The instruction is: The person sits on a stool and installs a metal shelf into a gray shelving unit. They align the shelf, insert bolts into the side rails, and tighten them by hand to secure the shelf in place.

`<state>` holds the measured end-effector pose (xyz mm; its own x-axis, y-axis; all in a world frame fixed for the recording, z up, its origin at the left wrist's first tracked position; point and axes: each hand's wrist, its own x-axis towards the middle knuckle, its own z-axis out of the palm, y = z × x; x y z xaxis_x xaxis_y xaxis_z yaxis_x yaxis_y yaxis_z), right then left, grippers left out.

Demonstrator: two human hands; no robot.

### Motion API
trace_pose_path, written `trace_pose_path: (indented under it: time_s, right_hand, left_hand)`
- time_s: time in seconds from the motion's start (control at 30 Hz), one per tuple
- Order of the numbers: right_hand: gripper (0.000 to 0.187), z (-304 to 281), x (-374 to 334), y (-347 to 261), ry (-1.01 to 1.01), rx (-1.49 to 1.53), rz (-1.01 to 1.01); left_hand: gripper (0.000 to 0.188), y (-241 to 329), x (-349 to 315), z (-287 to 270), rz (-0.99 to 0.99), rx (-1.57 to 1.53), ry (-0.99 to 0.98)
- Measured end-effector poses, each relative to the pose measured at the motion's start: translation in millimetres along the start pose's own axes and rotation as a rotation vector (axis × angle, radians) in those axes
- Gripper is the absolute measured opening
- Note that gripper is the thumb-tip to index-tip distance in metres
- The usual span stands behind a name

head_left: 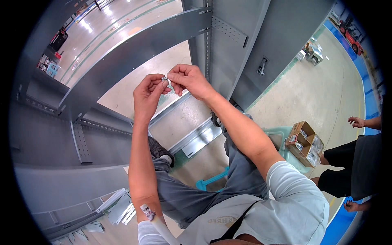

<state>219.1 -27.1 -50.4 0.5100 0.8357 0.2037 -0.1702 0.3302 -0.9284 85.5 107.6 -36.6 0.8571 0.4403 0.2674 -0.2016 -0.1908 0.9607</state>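
Metal piece (164, 78), shiny, between fingertips (172, 76)

Pale green stool (295, 161) on shiny floor (330, 94); 1 open cardboard box (306, 148) on stool top.

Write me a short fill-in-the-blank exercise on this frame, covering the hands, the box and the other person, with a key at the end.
1. The left hand and the right hand meet at a small shiny part made of ______.
2. The open box with compartments is made of ______.
3. That box sits on a pale green plastic surface on the person's ______ side.
4. The co-worker wears ______ shorts.

Missing words: metal; cardboard; right; black.
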Motion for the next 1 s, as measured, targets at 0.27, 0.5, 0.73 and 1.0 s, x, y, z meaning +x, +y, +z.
trace_pose_path:
  time_s: [0.27, 0.5, 0.73, 1.0]
  right_hand:
    - [0.016, 7.8, -0.9, -4.5, -0.032, 0.048, -0.109]
    - [0.015, 6.4, -3.9, -7.9, -0.028, -0.021, -0.094]
    - [0.015, 7.1, -3.1, -5.8, -0.003, -0.004, -0.079]
    - [0.015, 10.9, -8.7, -2.4, -0.049, -0.054, -0.097]
  left_hand:
    - [0.025, -5.8, 1.9, 3.2, 0.036, -0.042, 0.019]
    - [0.028, -2.8, 3.3, -5.0, -0.227, -0.194, -0.028]
    - [0.024, 4.7, 0.3, 3.8, -0.043, -0.153, 0.025]
    - [0.033, -1.9, -1.3, -10.7, -0.320, -0.209, -0.051]
